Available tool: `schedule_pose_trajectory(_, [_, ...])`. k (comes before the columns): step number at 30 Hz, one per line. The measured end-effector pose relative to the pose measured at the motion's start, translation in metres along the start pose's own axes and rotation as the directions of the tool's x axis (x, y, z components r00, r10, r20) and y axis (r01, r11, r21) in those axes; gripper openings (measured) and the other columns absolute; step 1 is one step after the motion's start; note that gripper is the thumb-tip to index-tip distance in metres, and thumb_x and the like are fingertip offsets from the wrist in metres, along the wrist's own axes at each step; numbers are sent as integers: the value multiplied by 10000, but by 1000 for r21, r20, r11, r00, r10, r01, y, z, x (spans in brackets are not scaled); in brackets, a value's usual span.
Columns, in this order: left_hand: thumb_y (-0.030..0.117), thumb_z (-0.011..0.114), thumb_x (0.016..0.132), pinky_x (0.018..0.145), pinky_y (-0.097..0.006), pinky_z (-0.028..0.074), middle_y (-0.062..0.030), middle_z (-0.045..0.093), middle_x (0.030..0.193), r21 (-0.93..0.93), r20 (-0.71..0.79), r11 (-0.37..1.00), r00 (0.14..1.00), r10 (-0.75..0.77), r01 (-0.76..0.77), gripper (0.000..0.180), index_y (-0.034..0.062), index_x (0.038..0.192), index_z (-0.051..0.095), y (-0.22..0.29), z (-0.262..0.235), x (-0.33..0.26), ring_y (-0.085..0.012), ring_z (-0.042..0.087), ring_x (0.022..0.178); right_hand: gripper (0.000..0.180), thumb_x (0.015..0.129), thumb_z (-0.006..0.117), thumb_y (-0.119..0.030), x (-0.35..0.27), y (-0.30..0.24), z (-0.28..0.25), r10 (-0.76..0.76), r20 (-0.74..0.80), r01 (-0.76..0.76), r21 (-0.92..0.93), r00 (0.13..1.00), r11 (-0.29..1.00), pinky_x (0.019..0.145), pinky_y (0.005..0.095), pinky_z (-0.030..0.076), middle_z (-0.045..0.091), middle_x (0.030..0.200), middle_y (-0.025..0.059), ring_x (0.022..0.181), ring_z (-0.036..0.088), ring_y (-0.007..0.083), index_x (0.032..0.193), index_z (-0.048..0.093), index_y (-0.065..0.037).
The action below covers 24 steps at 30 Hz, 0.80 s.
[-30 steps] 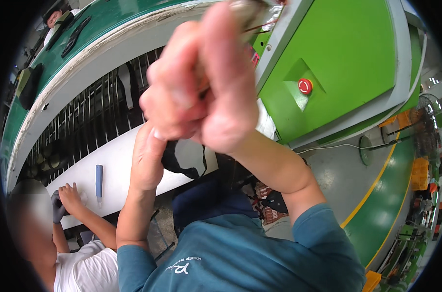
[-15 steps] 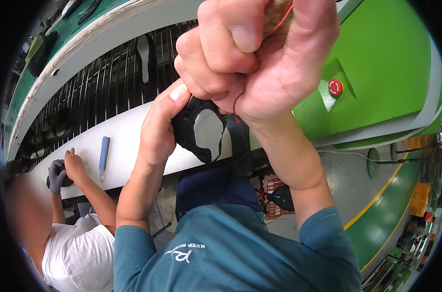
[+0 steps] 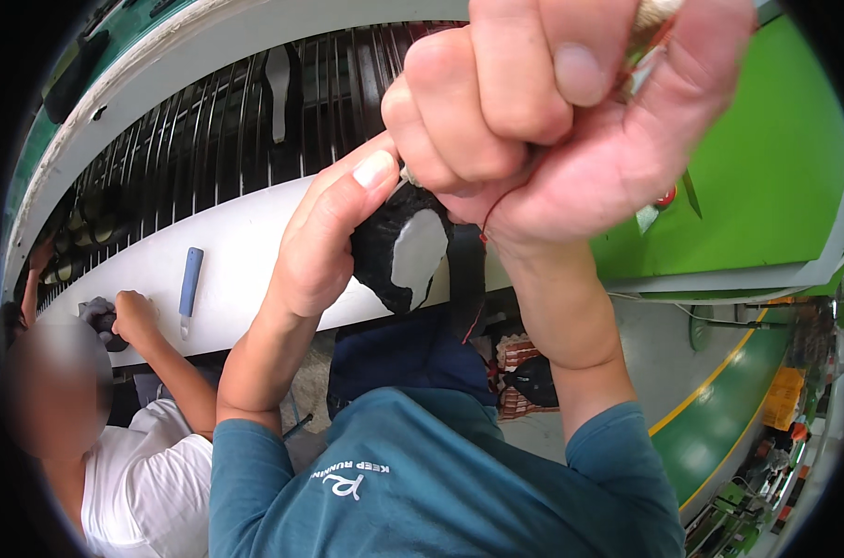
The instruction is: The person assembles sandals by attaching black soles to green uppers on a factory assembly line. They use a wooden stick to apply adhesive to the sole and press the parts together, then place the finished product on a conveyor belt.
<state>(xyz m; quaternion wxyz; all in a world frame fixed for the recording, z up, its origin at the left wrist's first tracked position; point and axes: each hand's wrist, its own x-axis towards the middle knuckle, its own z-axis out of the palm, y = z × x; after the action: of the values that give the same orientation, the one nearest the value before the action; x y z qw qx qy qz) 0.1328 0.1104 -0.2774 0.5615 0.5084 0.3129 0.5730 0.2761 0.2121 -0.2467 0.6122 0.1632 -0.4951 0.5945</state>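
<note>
My right hand (image 3: 571, 121) is raised close to the view in a fist. A beige, partly hidden thing (image 3: 656, 13) with a red cord shows between its thumb and fingers at the top edge; its kind is not clear. Just behind and left of it, my left hand (image 3: 324, 242) has its thumb up and its fingers folded against a black, rough-edged piece (image 3: 373, 251) with a smooth pale oval patch (image 3: 419, 249). A small beige tip shows beside the left thumb. My right fist hides part of the black piece. A red thread (image 3: 475, 321) dangles below.
A white curved tabletop (image 3: 240, 232) carries a blue-handled knife (image 3: 191, 284). Beyond it runs a rack of dark rollers (image 3: 180, 153) with a black-and-white sole-like piece (image 3: 279, 93). A co-worker (image 3: 152, 474) sits at left. At right stands a green machine surface (image 3: 766, 186).
Both my hands have shifted right, and the black piece has moved along with the left one. The right fist now covers most of the red button. The co-worker's hands have moved slightly.
</note>
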Motion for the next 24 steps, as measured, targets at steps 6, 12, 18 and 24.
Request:
schedule_pose_trajectory(6, [301, 440, 1060, 1012, -309, 485, -123, 724, 1232, -17, -47, 1000, 999, -2, 1, 495, -61, 1312, 666, -12, -13, -3, -182, 652, 1154, 612, 1113, 568, -526, 1, 3, 11, 9, 67, -6, -40, 998, 999, 408, 267, 268, 417, 549, -4, 447, 394, 85, 696, 506, -82])
schedule_pose_trajectory(12, [91, 474, 1071, 981, -344, 507, -160, 704, 1246, 244, -32, 937, 963, 268, -252, 320, -39, 1269, 689, -34, -25, -7, -245, 665, 1112, 621, 1112, 562, -541, 8, 1, 17, 12, 111, -3, -80, 994, 997, 407, 269, 265, 418, 548, -2, 442, 392, 89, 699, 510, -80])
schedule_pose_trajectory(18, [227, 411, 1125, 1071, -359, 479, -161, 695, 1330, 88, -60, 967, 968, 245, -240, 429, -62, 1315, 664, -35, -12, 9, -230, 653, 1195, 631, 1110, 556, -557, 20, 14, 35, 43, 162, -17, -157, 986, 987, 405, 271, 263, 420, 547, 1, 437, 390, 94, 702, 514, -78])
schedule_pose_trajectory(24, [333, 346, 1128, 980, -335, 539, -177, 755, 1151, 114, 12, 977, 984, 179, -179, 532, -77, 1298, 638, -25, -13, 27, -221, 715, 1040, 689, 1093, 469, -679, 38, 0, 16, 539, 115, -518, -168, 835, 839, 430, 282, 321, 410, 571, -2, 467, 408, 102, 735, 509, -91])
